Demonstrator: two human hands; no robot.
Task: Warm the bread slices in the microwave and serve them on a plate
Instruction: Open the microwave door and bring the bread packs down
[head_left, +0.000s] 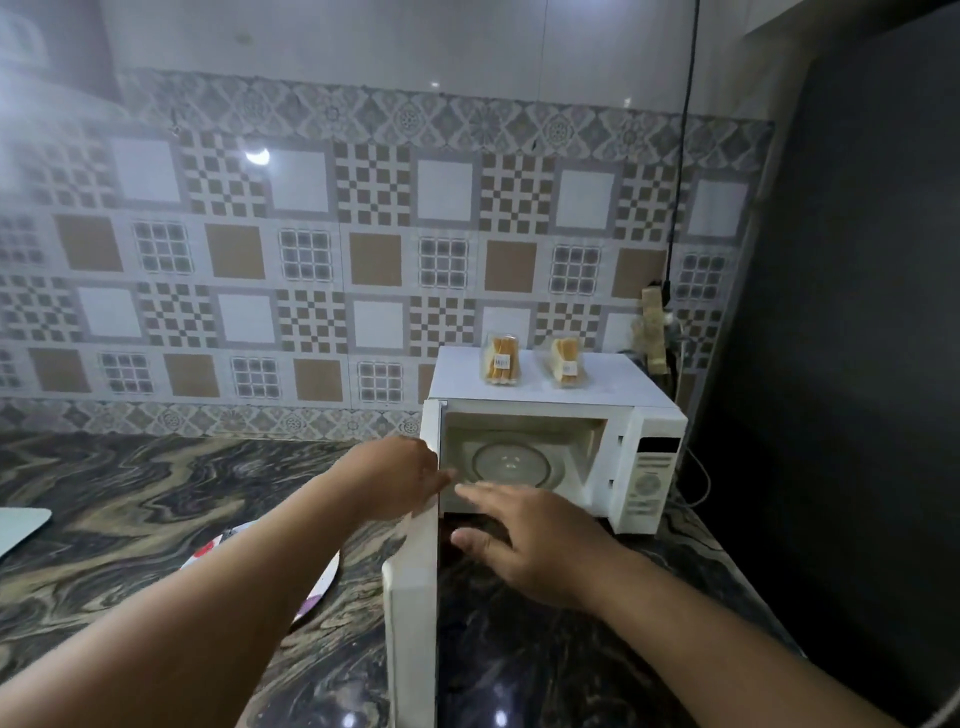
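The white microwave (550, 447) stood on the marbled worktop (130, 499), its door (413, 597) swung wide. The left hand (400, 478) rested on the door's top edge; whether its grip closed on it could not be told. The right hand (524, 540) hovered, fingers spread. Two wrapped bread packs (503, 359) (565, 362) sat on the microwave, their labels unreadable. A patterned plate (317, 582) lay under the left forearm.

White microwave (644, 467) on marbled counter (130, 483), door (413, 597) swung open; two wrapped bread packs (503, 366) on its top; left hand (400, 475) at door's edge, right hand (540, 540) spread before cavity.
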